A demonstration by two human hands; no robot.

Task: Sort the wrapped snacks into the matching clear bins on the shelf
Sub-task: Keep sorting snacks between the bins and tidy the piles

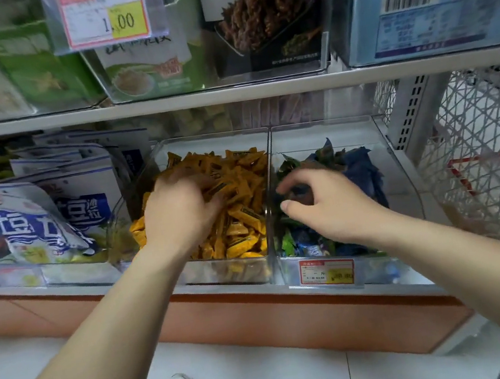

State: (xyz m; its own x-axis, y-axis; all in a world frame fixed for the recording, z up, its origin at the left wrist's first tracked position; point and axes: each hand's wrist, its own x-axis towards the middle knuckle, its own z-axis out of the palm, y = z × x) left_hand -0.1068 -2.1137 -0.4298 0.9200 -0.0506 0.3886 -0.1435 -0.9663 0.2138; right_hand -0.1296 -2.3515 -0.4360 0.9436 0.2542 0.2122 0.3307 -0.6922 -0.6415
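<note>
1. Wrapped snacks, yellow ones [237, 197]: heaped in the left clear bin [229, 273] on the lower shelf, filling it nearly to the rim.
2. Blue and green snacks [359, 169]: loose pile in the right clear bin [315, 137], just beside the yellow bin, walls touching.
3. Left hand [180, 209]: palm down on the yellow pile, fingers dug in among the wrappers. Fingertips are motion-blurred, so I can't tell if it has hold of any.
4. Right hand [326, 207]: over the blue-green pile, thumb and forefinger curled toward each other with a narrow gap. Something dark sits in the gap; can't tell whether it is pinched or just the pile beneath.
5. Price tag [326, 272]: red and yellow, clipped to the front of the right bin.
6. White and blue bags [51, 212]: standing and leaning left of the yellow bin.
7. White wire basket [478, 139]: right of the shelf upright.
8. Upper shelf [228, 95]: clear bins of boxed goods, price tags on their fronts.
</note>
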